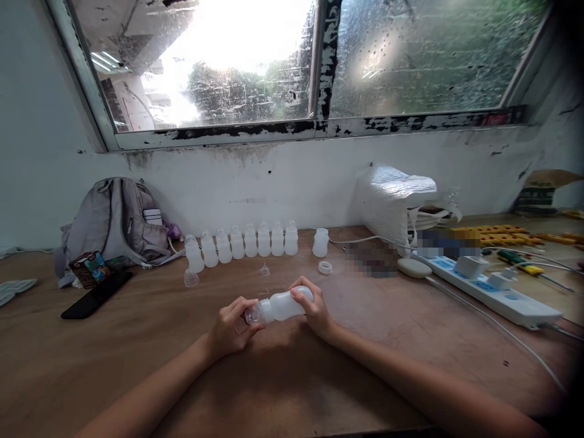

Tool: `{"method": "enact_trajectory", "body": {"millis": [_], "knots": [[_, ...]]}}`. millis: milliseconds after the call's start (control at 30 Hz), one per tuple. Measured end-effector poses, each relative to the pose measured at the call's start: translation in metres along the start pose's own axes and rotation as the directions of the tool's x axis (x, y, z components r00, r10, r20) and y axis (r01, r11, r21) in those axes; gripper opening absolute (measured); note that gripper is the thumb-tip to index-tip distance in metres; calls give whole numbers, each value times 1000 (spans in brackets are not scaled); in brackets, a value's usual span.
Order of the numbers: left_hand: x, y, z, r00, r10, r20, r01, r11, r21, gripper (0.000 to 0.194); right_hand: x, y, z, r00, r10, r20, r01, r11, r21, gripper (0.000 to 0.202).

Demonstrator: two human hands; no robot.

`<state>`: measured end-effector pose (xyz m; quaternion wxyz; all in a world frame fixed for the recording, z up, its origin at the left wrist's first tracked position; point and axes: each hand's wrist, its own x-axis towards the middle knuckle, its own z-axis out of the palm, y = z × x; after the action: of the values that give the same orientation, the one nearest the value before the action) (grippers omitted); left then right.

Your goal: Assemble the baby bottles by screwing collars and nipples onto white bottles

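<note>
A translucent white baby bottle [283,306] lies sideways between my hands, just above the table. My left hand [232,325] grips its clear cap at the left end. Wrapped around the rounded base is my right hand [314,307]. Behind them, several capped baby bottles [250,241] stand in a row. A bottle without a cap [320,243] stands apart on the right, with a white ring [325,267] in front of it. A clear nipple [264,269] sits before the row, and a clear cap [191,278] rests by its left end.
At the left are a grey backpack [114,213], a small printed carton [90,269] and a black phone [97,295]. To the right lie a white power strip [493,289] with plugs and cables, a round white device [413,267], a white bag [387,204] and a screwdriver [529,267].
</note>
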<state>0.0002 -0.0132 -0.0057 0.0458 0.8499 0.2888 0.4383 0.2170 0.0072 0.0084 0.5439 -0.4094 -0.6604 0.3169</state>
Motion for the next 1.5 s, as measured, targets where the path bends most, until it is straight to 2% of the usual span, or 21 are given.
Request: {"method": "enact_trajectory", "body": {"millis": [367, 567, 667, 733, 800, 900, 1000, 1067, 1267, 1500], "knots": [[-4, 0, 1, 999, -19, 44, 20, 1000, -8, 39, -5, 1, 3, 999, 52, 9, -53, 999, 11, 24], [-3, -1, 1, 999, -35, 34, 35, 999, -8, 38, -7, 0, 2, 1000, 6, 1, -6, 1000, 4, 24], [1, -2, 0, 990, -141, 15, 142, 984, -112, 36, -7, -1, 3, 1000, 13, 2, -13, 1000, -1, 23], [4, -3, 0, 956, -293, 27, 289, 918, -271, 37, -7, -2, 4, 999, 47, 20, -47, 999, 1, 23], [8, -6, 1, 903, -426, 60, 407, 799, -443, 43, -5, -4, 5, 994, 91, 61, -92, 996, 17, 25], [12, -11, 2, 842, -536, 61, 465, 662, -588, 55, -3, -6, 5, 989, 90, 121, -90, 996, 1, 26], [15, -15, 2, 806, -591, 24, 468, 613, -637, 55, -5, -6, 8, 966, 16, 257, -2, 999, -55, 25], [17, -15, 1, 800, -599, 13, 461, 601, -653, 48, -8, -4, 13, 946, -4, 324, 26, 998, -65, 30], [15, -8, 1, 819, -570, 65, 474, 609, -636, 35, -8, 2, 19, 943, -71, 327, 112, 988, -109, 43], [12, 1, 3, 844, -479, 240, 536, 739, -409, 27, 0, 10, 17, 914, -13, 405, 39, 998, -56, 41]]}}
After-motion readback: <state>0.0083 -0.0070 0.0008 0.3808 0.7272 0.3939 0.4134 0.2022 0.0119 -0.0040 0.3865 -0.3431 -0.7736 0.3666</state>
